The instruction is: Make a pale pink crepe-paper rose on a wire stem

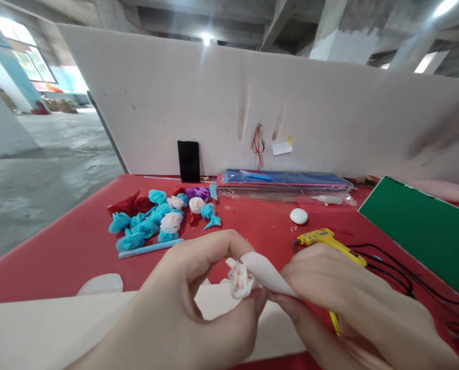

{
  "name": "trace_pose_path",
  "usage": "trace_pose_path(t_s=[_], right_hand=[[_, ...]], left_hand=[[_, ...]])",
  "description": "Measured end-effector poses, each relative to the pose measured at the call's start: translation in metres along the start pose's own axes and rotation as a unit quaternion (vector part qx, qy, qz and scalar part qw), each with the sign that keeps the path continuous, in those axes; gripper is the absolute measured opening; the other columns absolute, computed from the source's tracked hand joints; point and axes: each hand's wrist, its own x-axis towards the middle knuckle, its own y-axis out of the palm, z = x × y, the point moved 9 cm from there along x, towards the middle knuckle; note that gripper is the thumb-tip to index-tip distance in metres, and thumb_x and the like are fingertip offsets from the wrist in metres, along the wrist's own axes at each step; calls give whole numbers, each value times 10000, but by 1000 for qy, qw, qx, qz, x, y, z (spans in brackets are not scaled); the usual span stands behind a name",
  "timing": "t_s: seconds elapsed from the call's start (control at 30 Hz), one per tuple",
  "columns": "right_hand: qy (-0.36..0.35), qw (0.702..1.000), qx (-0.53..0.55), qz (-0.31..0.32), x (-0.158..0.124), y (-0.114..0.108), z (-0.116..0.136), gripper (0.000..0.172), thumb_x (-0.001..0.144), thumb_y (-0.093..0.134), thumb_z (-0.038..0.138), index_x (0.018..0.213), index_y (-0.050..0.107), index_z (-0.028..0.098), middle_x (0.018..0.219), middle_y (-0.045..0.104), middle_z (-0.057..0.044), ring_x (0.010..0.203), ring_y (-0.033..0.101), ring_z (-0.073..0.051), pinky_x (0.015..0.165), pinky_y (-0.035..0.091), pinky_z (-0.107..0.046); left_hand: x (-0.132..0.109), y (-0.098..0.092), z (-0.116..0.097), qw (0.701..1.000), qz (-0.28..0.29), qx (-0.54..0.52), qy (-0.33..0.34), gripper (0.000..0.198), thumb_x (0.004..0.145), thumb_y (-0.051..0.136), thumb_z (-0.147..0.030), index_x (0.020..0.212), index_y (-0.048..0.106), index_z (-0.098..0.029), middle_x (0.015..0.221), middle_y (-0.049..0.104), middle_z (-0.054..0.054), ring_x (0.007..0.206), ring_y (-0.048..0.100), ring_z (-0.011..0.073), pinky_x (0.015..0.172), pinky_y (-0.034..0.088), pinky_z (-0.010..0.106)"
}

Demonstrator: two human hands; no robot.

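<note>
Both of my hands meet low in the middle of the view over a red table [60,257]. My left hand [191,303] pinches a small, partly rolled pale pink paper rose [240,280] between thumb and fingers. My right hand [352,303] pinches the loose flat end of the same paper strip [268,275], just right of the rolled part. A yellow glue gun [322,239] lies on the table right behind my right hand, partly hidden by it.
A pile of finished blue, red, white and purple paper roses [156,218] lies at the left centre with a blue stick [150,248]. Behind are a black phone [188,161], a packet of coloured sheets [283,180], a white pebble-like lump [299,216], a green board [425,231], black cables [399,272] and a white partition [252,103].
</note>
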Motion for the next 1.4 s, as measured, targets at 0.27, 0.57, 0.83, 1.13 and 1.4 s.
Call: trace_pose_path(t_s=[0.27,0.57,0.83,1.13,1.4], right_hand=[[-40,997,-67,11,12,-7,10,314,1047,537,219,769,683,221,603,719,52,511,670,-86,546,601,-175],[-91,976,-195,-33,19,-7,29,441,997,497,97,625,695,225,542,717,28,479,655,-103,496,562,-206],[-135,969,-203,-36,9,0,30,256,957,643,238,728,744,291,597,725,31,497,687,-134,485,588,-219],[-169,956,-235,-44,4,0,35,243,945,681,240,719,751,294,551,687,45,465,667,-128,470,586,-212],[-185,962,-202,-2,6,-1,32,298,1010,575,205,796,767,280,616,739,49,523,695,-112,526,606,-193]], left_hand=[[2,-1,-2,1000,-3,8,27,138,730,549,-186,654,637,-260,628,611,-113,627,572,74,618,440,118],[10,-1,-1,988,79,70,110,150,758,551,-134,741,628,-261,672,641,-92,625,624,96,595,506,138],[-1,-5,5,1000,-14,19,4,97,692,556,-205,707,607,-286,646,596,-113,626,561,83,614,461,135],[-1,1,13,997,23,-22,-63,44,686,598,-236,698,566,-263,673,549,-70,622,506,114,537,419,191],[0,5,20,989,76,-38,-119,105,651,631,-262,688,533,-249,639,513,-53,621,478,126,528,402,192]])
